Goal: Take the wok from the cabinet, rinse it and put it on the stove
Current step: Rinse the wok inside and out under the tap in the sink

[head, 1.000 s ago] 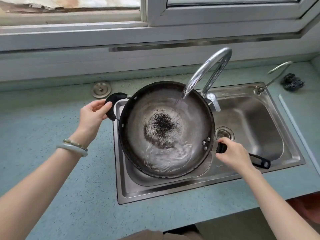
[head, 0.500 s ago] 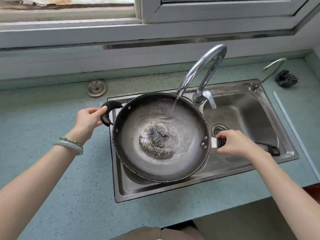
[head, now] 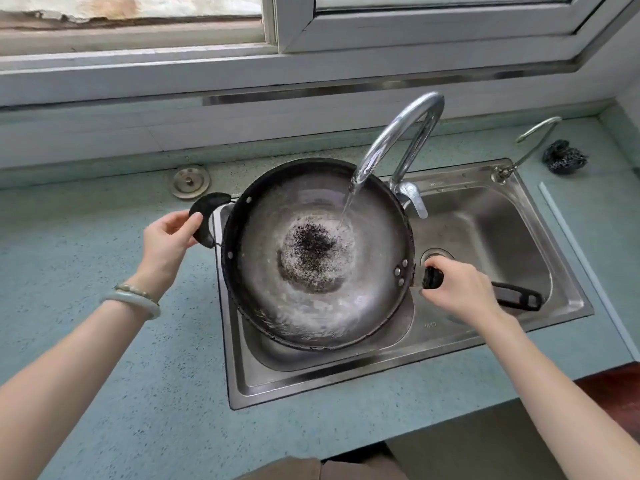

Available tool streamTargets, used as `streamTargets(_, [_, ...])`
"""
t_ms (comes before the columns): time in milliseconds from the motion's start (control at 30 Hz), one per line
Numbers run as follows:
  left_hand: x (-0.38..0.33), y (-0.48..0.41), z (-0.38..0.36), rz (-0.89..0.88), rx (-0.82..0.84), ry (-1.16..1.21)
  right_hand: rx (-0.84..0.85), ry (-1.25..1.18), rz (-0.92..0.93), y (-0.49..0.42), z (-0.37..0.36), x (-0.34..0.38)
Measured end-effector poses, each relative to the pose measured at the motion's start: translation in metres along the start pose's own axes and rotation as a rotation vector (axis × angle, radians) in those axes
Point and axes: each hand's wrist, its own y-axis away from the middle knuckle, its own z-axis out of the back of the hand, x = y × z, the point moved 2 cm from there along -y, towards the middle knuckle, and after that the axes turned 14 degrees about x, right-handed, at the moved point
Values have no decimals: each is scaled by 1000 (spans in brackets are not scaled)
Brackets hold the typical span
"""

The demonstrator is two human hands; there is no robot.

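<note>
Two hands on one wok (head: 317, 306), which sits over left basin of sink (head: 311, 386) and hides most of it. Right hand (head: 457, 289) at 3 o'clock is clamped round long handle (head: 516, 296), covering its middle. Left hand (head: 169, 237) at 9 o'clock pinches loop handle (head: 204, 220). In wok: shallow water, dark speckled centre. Big tap (head: 398, 133) at 1 o'clock is running. Farther back: thin tap (head: 536, 133), one scourer (head: 564, 155).

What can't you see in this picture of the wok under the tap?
Head view:
- Left sink basin floor: hidden under the wok.
- Middle of the long handle: wrapped by the right hand.
- Dark patch in the wok: blurred by running water.
- Both elbows: cut off by frame edges.
</note>
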Motion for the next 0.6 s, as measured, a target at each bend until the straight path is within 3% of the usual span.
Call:
streamTargets(133, [-17, 2, -5, -117, -6, -152, 15, -131, -25, -5, -30, -5])
streamTargets(233, [-28, -4, -10, -133, -36, -217, 140, -230, -42, -9, -48, -8])
streamTargets(467, [-9, -18, -9, 100, -18, -228, 411, -168, -27, -12, -36, -12])
streamTargets(600, [19, -14, -4, 250, 0, -151, 408, -28, -20, -7, 5, -5])
